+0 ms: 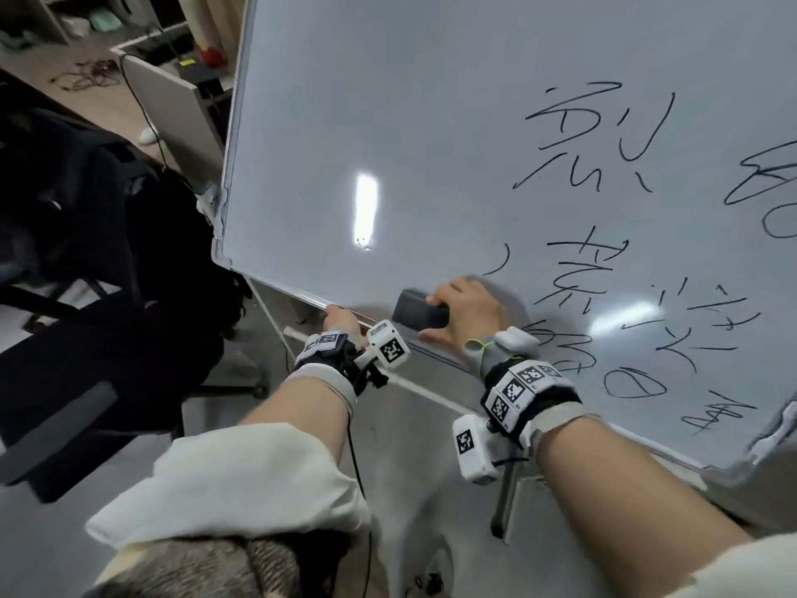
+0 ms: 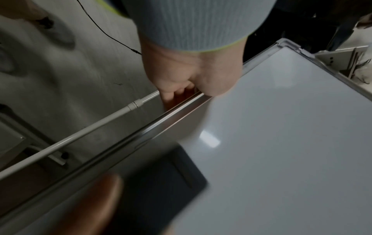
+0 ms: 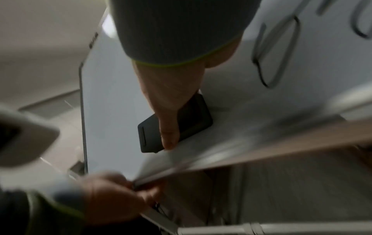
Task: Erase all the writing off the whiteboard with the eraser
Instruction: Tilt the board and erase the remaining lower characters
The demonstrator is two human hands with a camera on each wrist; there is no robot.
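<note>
Near the bottom edge of the tilted whiteboard [image 1: 388, 123], seen from the head camera, the right hand [image 1: 468, 310] presses a dark eraser [image 1: 420, 315] flat against the board, fingers [image 1: 440, 295] curled over its top edge and the thumb spread below it. Black handwriting [image 1: 604, 261] covers the board's right half, just beside the eraser; the left half is bare, with a ceiling-light glare on it. The left hand [image 1: 340, 319] grips the board's lower frame, well to the left of the eraser. Both wrists carry strapped cameras with black-and-white markers. A dark office chair [image 1: 86, 252] stands on the floor to the left.

From the left wrist, the left hand [image 2: 187, 76] shows its fingers [image 2: 171, 95] hooked behind the silver frame [image 2: 157, 125] and the heel of the palm on the front side, so they are clamped on the edge. A white stand bar [image 2: 80, 136] runs just below the frame. The eraser [image 2: 165, 182] looks blurred in the foreground, lying on the board.

From the right wrist, the right hand [image 3: 171, 98] lies over the eraser [image 3: 189, 124], one finger [image 3: 170, 136] stretched along its back, clamped on it against the board [image 3: 112, 95]. Blurred strokes of writing [image 3: 275, 52] sit to the upper right. The left hand [image 3: 114, 200], also blurred, holds the frame at lower left.
</note>
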